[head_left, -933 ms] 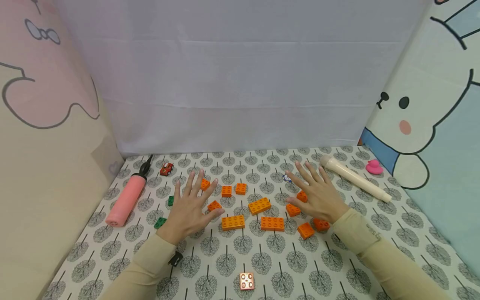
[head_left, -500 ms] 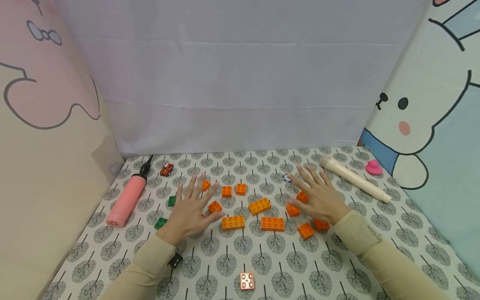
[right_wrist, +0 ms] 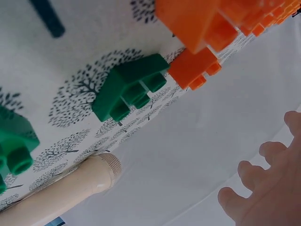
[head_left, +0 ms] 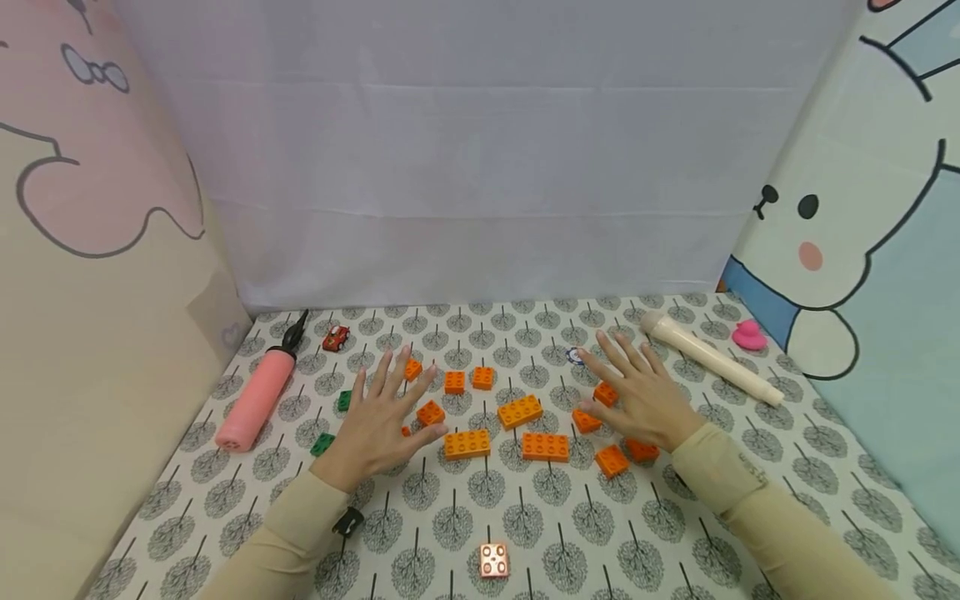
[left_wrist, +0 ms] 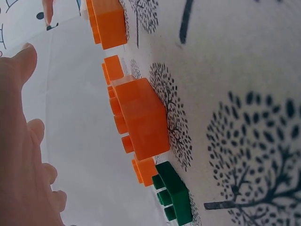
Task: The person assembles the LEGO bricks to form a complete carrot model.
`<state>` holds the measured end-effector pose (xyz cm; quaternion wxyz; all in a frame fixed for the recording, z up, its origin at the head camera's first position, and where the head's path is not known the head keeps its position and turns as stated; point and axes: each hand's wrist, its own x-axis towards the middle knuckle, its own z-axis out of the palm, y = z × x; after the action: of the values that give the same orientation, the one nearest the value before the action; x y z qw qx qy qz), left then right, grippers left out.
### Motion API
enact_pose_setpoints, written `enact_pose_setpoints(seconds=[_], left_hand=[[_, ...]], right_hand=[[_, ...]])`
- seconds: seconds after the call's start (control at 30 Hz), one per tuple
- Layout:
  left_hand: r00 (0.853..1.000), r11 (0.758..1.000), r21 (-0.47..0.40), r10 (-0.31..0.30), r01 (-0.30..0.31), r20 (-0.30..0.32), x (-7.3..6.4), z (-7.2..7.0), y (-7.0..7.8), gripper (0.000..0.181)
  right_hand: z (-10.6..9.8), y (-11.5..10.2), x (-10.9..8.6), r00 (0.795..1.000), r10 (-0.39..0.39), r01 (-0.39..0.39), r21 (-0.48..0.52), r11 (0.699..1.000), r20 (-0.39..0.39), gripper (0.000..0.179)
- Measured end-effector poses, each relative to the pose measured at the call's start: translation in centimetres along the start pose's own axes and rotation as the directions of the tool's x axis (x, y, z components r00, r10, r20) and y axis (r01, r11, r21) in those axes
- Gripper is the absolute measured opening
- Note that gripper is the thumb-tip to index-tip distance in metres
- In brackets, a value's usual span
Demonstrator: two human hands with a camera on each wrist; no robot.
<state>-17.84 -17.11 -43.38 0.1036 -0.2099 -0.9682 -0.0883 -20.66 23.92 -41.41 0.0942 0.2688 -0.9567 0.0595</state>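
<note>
In the head view, the left hand (head_left: 378,421) and the right hand (head_left: 637,392) are both spread wide over the desk (head_left: 600,546). Three long orange blocks (head_left: 545,448) lie between them, and small orange blocks (head_left: 611,461) sit near each hand. Two green blocks (head_left: 322,444) are just left of the left hand. A pink pump (head_left: 258,400) is on the left, a red toy car (head_left: 335,337) at the far left, a pink duck (head_left: 749,335) at the far right.

In the left wrist view, the left hand is up off the blocks.

In the right wrist view, more green blocks (right_wrist: 129,84) sit between orange ones and a microphone (right_wrist: 61,190).
</note>
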Motion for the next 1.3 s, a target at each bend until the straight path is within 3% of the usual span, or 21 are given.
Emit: enact_pose_setpoints(seconds=[0.53, 0.83, 1.1, 1.23, 1.3], left_hand=[[0.999, 0.999, -0.02, -0.026, 0.027, 0.037, -0.5, -0.2, 0.2, 0.087], [0.996, 0.994, -0.112, -0.003, 0.013, 0.088, -1.6, -0.6, 1.9, 0.087], [0.982, 0.977, -0.183, 0.135, -0.11, 0.133, -3.9, -1.3, 5.0, 0.077], [0.962, 0.954, -0.217, 0.239, -0.206, 0.135, -4.5, -1.4, 6.6, 0.063], [0.944, 0.936, -0.226, 0.304, -0.271, 0.13, -4.8, -1.4, 7.4, 0.058]], right_hand=[[0.2, 0.1, 0.3, 0.999, 0.012, -0.012, 0.007, 1.0, 0.041, 0.078], [0.4, -1.1, -0.2, 0.996, -0.092, 0.09, 0.131, 0.987, 0.009, 0.069], [1.0, -3.8, -1.1, 0.977, -0.208, 0.212, 0.221, 0.952, -0.039, 0.052], [1.2, -5.2, -1.4, 0.966, -0.257, 0.253, 0.216, 0.943, -0.009, 0.048], [1.2, -5.9, -1.4, 0.965, -0.264, 0.254, 0.218, 0.942, 0.016, 0.047]])
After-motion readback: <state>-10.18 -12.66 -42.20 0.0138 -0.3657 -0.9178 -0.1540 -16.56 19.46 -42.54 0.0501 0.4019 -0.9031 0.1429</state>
